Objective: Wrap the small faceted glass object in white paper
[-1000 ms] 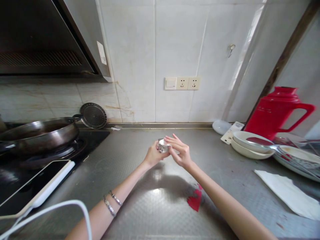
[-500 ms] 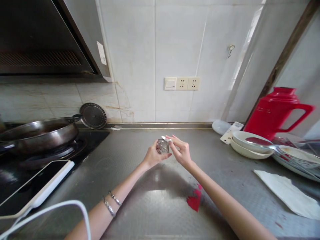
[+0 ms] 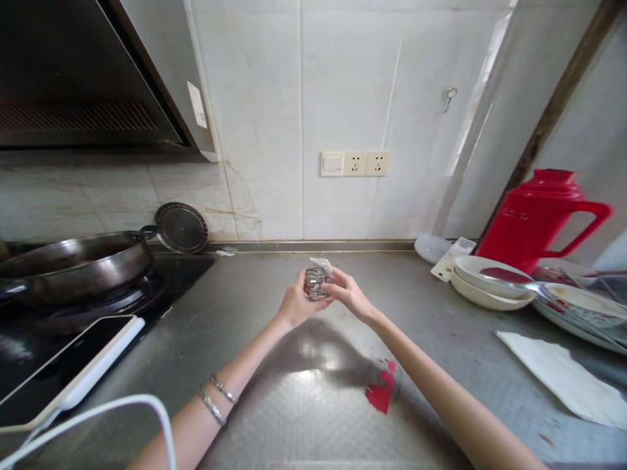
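Note:
Above the steel countertop (image 3: 235, 339), my left hand (image 3: 292, 301) grips a small, clear, block-shaped container (image 3: 315, 283) with a grey-brown look. Its thumb lies along the bottom and its fingers are around the far side. My right hand (image 3: 350, 295) is closed at the block's right side, fingertips touching it. A crumpled, thin white piece (image 3: 322, 264), tissue or film, sticks up over the block's top, by the right fingers. Those fingers seem to pinch it, though the contact is partly hidden. What the block holds is too small to make out.
A pan (image 3: 88, 261) sits on the stove at left, near a phone (image 3: 59, 372) with a white cable (image 3: 122, 398). Red scraps (image 3: 381, 393) lie on the counter. At right are a red thermos (image 3: 533, 215), stacked bowls (image 3: 484, 294) and a white paper sheet (image 3: 558, 375).
My right hand has shifted slightly left and lower, its fingertips now on the block's side. The white piece has spread out above the block. The left hand has moved slightly left.

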`<state>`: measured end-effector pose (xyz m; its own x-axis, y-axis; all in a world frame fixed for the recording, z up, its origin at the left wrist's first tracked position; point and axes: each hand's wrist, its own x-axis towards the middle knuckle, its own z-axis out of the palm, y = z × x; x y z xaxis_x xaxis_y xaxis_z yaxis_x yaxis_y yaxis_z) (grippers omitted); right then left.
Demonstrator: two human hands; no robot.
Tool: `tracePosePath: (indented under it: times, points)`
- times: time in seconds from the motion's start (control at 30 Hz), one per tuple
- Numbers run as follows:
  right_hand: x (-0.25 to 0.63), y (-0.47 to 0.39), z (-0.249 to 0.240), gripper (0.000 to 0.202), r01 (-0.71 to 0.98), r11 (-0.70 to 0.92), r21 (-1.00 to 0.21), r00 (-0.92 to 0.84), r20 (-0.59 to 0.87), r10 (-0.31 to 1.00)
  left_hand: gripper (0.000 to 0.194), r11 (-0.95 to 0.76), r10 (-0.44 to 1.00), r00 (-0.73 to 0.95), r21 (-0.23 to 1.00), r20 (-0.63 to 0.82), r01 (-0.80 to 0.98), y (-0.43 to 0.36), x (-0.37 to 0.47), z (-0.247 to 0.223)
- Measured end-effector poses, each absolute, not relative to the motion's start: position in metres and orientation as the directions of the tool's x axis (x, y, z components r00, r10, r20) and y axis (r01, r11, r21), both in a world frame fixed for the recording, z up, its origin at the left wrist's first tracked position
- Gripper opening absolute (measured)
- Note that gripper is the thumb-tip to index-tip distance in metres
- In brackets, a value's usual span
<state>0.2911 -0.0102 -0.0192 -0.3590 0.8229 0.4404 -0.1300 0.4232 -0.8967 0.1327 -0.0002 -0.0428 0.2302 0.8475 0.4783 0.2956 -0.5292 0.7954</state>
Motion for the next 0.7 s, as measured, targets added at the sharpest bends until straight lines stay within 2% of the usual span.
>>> tracePosePath:
  times: [0.1,0.2,0.33,0.43,0.53,0.7]
  points:
    - [0.289,-0.012,-0.018,0.05,-0.128,0.403,-0.906,-0.334,0.422,0.843,0.071,-0.562,0.827,0.248,0.747,0.504,0.356,0.0,0.131,-0.043]
    - [0.287,-0.012,-0.02,0.044,-0.104,0.362,-0.926,-0.272,0.377,0.886,0.086,-0.535,0.844,0.258,0.773,0.47,0.341,0.003,0.128,-0.046]
    - [0.285,-0.01,-0.023,0.039,-0.123,0.224,-0.967,-0.201,0.246,0.948,0.109,-0.515,0.848,0.29,0.82,0.444,0.249,0.01,0.127,-0.055]
    - [0.285,-0.009,-0.024,0.037,-0.162,0.103,-0.981,-0.186,0.133,0.973,0.119,-0.557,0.816,0.335,0.798,0.472,0.231,0.012,0.127,-0.058]
    - [0.285,-0.007,-0.025,0.039,-0.168,0.05,-0.984,-0.217,0.087,0.972,0.112,-0.598,0.797,0.309,0.749,0.519,0.285,0.013,0.128,-0.058]
    - [0.284,-0.006,-0.028,0.043,-0.119,0.101,-0.988,-0.231,0.126,0.965,0.086,-0.586,0.809,0.272,0.747,0.521,0.315,0.011,0.128,-0.056]
